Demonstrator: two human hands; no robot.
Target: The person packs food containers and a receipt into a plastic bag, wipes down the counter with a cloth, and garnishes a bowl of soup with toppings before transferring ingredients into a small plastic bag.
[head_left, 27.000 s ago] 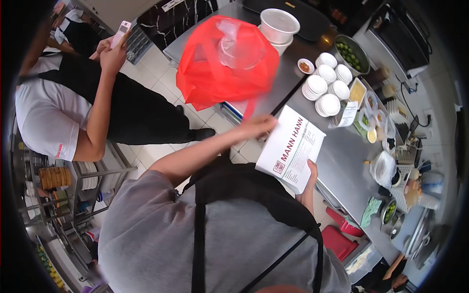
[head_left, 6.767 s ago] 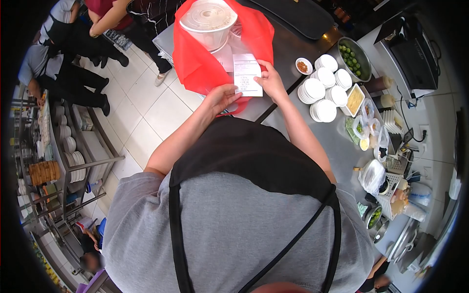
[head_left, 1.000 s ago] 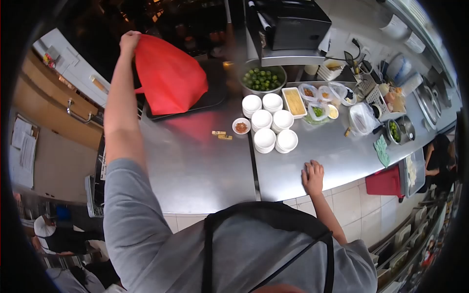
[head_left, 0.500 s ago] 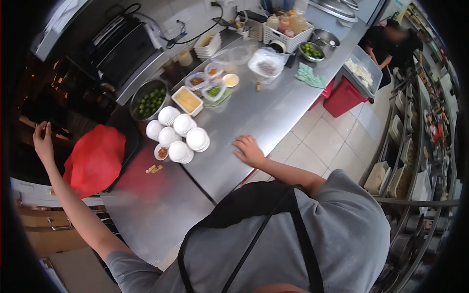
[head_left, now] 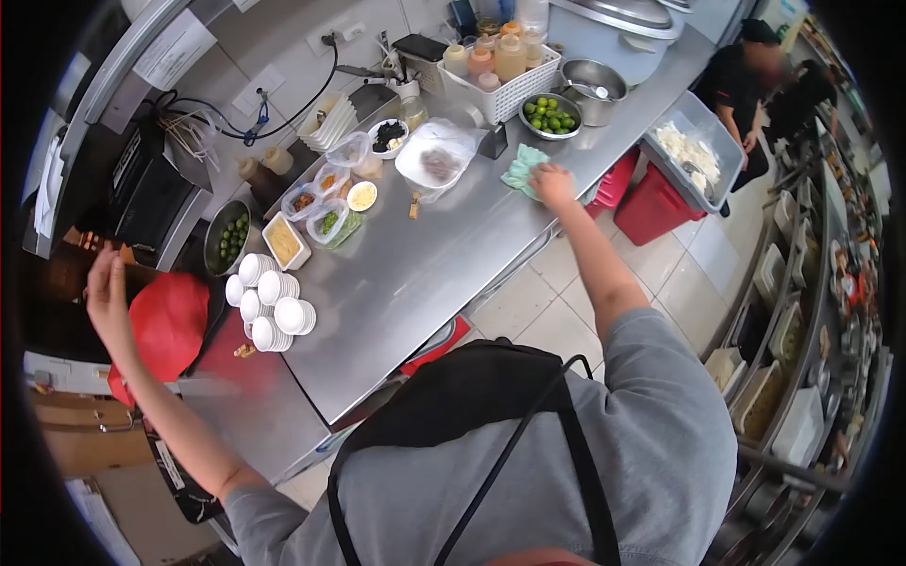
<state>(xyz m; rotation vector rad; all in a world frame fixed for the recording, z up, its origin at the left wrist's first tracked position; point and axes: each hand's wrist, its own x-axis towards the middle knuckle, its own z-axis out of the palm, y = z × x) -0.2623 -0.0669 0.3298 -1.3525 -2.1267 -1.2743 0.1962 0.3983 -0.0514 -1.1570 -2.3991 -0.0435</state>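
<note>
At the far right of the steel counter (head_left: pixel 415 255), my right hand (head_left: pixel 551 185) is closed on the edge of a crumpled light-green cloth (head_left: pixel 520 170). A metal bowl of green limes (head_left: pixel 551 119) stands just beyond the cloth. On the other side, my left hand (head_left: pixel 109 297) is raised beside a red plastic-looking cover (head_left: pixel 170 321), with its fingers drawn together. Whether anything small is between them I cannot make out. Stacks of white lidded cups (head_left: pixel 294 316) stand on the counter's left part, beside a white tub of yellow food (head_left: pixel 286 241).
Small containers of toppings (head_left: pixel 330 223) and a plastic-covered tray (head_left: pixel 437 162) line the counter's back. A white basket of sauce bottles (head_left: pixel 500 80) is behind. A grey bin (head_left: pixel 717 174) over a red bin (head_left: pixel 651 209) stands past the edge, near two people (head_left: pixel 746 104). Shelving (head_left: pixel 783 340) runs along the right.
My right hand has moved from the counter's front edge, away and to the right, onto the green cloth, taking hold of it. The left hand stays raised near the red cover; the view has shifted.
</note>
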